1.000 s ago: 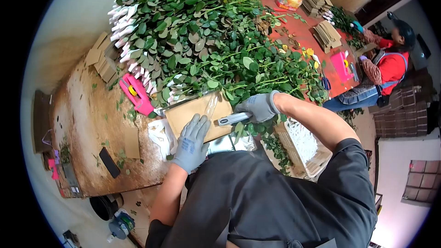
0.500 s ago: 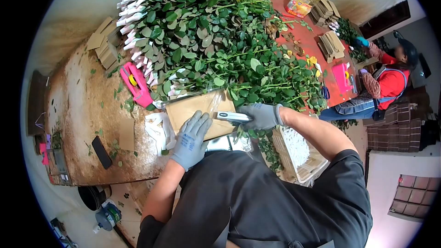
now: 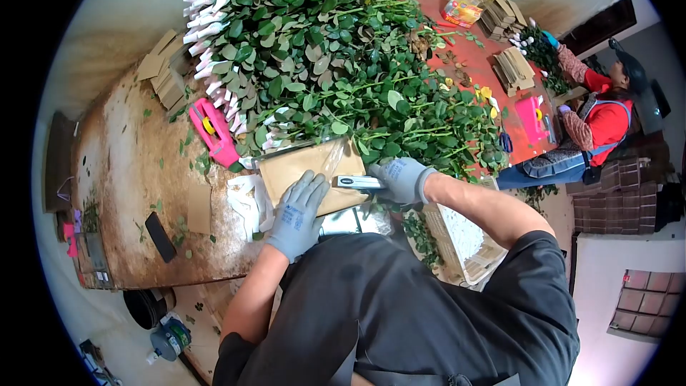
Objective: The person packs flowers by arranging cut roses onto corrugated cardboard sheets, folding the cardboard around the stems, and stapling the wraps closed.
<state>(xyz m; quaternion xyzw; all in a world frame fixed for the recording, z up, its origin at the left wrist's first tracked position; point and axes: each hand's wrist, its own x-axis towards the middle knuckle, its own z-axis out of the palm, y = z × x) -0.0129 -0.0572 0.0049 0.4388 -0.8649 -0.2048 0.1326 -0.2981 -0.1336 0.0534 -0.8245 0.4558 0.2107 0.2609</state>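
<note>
My left hand (image 3: 299, 218), in a grey glove, lies flat with its fingers on a brown cardboard sheet (image 3: 289, 174). Clear plastic film shows on the cardboard. My right hand (image 3: 402, 180), also gloved, is wrapped round a grey and white stapler (image 3: 356, 182), whose front end is over the cardboard's right part. Just beyond the cardboard lies a large pile of leafy green stems (image 3: 321, 64) with white-wrapped heads on the left. A pink tape dispenser (image 3: 214, 134) rests left of the cardboard, and white cloth-like material (image 3: 245, 204) is beside its left edge.
A black phone (image 3: 161, 236) and folded cardboard (image 3: 163, 75) lie on the brown table (image 3: 121, 193). A cream basket (image 3: 464, 243) of white pieces is at right. Beyond the red table (image 3: 468, 61), a person (image 3: 607, 118) handles stems.
The view has shifted. My right hand and the stapler have turned slightly, and the stapler now lies more level over the cardboard. The other person's blue-gloved hand has moved a little.
</note>
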